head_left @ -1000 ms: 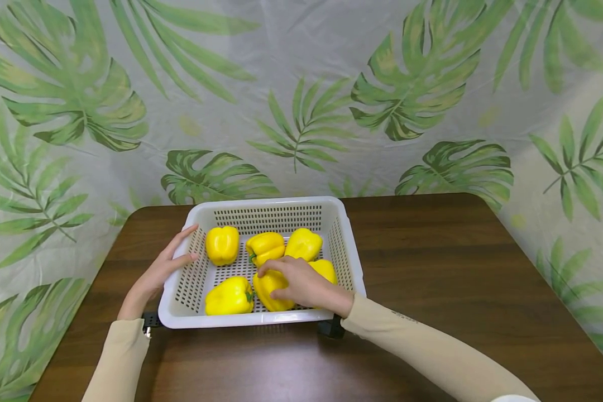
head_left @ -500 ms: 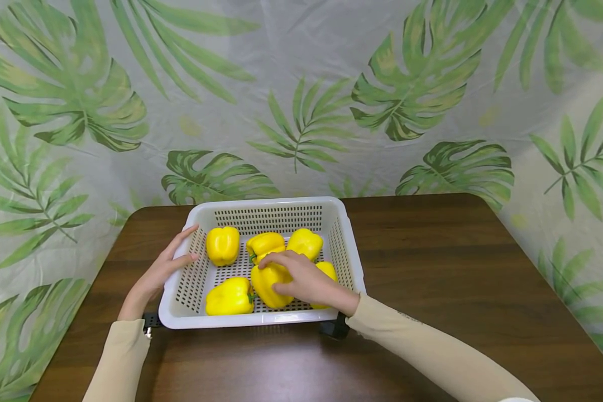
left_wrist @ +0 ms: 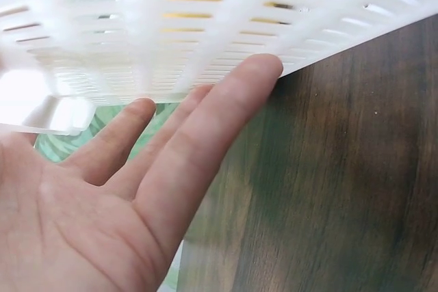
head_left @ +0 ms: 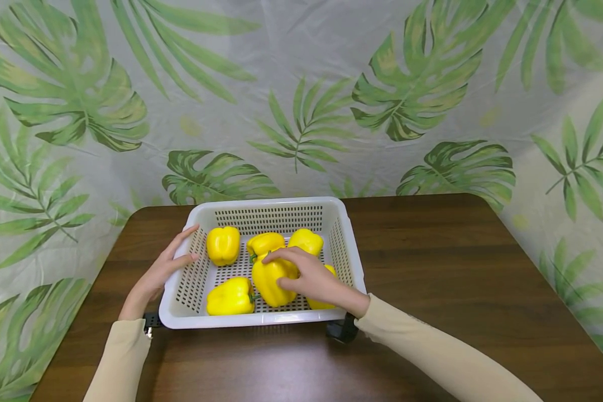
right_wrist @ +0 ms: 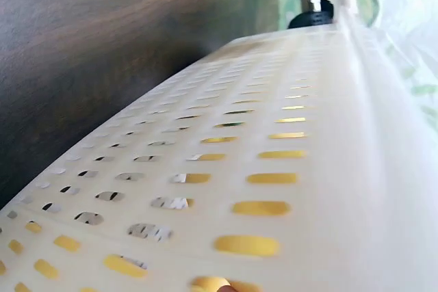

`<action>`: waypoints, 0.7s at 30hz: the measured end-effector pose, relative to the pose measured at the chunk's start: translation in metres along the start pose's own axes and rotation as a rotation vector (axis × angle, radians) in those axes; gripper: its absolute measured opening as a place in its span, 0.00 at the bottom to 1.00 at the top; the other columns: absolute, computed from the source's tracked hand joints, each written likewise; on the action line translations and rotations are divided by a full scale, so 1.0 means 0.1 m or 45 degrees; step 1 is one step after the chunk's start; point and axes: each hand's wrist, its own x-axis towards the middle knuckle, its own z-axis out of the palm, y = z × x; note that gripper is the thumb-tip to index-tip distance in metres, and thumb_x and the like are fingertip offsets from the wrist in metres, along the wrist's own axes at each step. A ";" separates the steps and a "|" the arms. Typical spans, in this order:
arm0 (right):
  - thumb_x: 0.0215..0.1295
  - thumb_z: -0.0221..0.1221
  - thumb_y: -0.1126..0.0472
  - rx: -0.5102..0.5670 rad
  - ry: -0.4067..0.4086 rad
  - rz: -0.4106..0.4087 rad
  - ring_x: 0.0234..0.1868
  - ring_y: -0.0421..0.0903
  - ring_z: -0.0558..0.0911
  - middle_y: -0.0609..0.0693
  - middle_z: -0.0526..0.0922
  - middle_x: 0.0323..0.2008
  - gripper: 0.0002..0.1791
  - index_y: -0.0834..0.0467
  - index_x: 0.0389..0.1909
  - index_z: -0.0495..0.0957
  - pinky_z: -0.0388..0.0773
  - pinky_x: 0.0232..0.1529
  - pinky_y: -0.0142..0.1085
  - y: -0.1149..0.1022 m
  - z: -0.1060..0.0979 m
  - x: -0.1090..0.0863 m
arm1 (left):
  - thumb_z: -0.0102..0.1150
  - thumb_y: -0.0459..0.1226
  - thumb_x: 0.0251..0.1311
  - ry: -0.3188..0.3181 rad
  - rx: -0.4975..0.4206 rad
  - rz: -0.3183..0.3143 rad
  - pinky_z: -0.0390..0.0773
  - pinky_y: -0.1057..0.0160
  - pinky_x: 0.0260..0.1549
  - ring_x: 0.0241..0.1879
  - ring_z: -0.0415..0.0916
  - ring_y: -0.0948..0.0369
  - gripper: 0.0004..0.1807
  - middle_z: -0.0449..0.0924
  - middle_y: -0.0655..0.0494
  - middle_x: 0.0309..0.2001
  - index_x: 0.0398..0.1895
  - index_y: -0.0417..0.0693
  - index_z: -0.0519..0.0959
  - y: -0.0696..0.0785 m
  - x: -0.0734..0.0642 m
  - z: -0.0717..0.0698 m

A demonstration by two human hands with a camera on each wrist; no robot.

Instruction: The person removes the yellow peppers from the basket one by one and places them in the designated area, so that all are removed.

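My left hand [head_left: 158, 271] holds the left side of a white slotted plastic basket [head_left: 261, 319], thumb and a fingertip over the rim. In the left wrist view its other fingers [left_wrist: 198, 145] lie straight along the outer wall. Inside the basket my right hand [head_left: 311, 276] grips a yellow bell pepper [head_left: 271, 282] from above and the right, thumb nearer me. That pepper stands tilted beside another yellow bell pepper [head_left: 228, 297] lying at the front left. In the right wrist view the basket's outer wall [right_wrist: 328, 203] hides the right hand almost wholly.
More yellow bell peppers sit in the basket: one at the back left [head_left: 223, 245], one at the back middle [head_left: 265, 244], one at the back right [head_left: 306, 242] and one partly behind my right hand [head_left: 319, 304]. The brown wooden table [head_left: 432, 268] meets a leaf-patterned cloth [head_left: 301, 84].
The right hand has drawn slightly right and toward me, turning the gripped bell pepper more upright. The right-front pepper has become more covered by the hand. The left hand and basket stay put.
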 end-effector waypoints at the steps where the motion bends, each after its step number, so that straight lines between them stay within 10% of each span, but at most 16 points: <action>1: 0.60 0.60 0.67 0.013 0.007 -0.001 0.62 0.49 0.68 0.48 0.75 0.57 0.21 0.52 0.55 0.76 0.62 0.63 0.48 0.00 -0.01 0.00 | 0.48 0.38 0.69 0.001 -0.001 -0.001 0.80 0.43 0.35 0.53 0.67 0.31 0.37 0.42 0.34 0.71 0.76 0.57 0.44 0.00 0.00 0.00; 21: 0.65 0.59 0.62 0.169 0.049 0.011 0.59 0.53 0.69 0.51 0.70 0.62 0.20 0.55 0.58 0.72 0.69 0.56 0.50 0.00 -0.39 -0.11 | 0.48 0.37 0.69 -0.014 -0.050 -0.036 0.79 0.42 0.35 0.53 0.67 0.30 0.37 0.42 0.34 0.72 0.76 0.58 0.43 0.00 0.00 0.00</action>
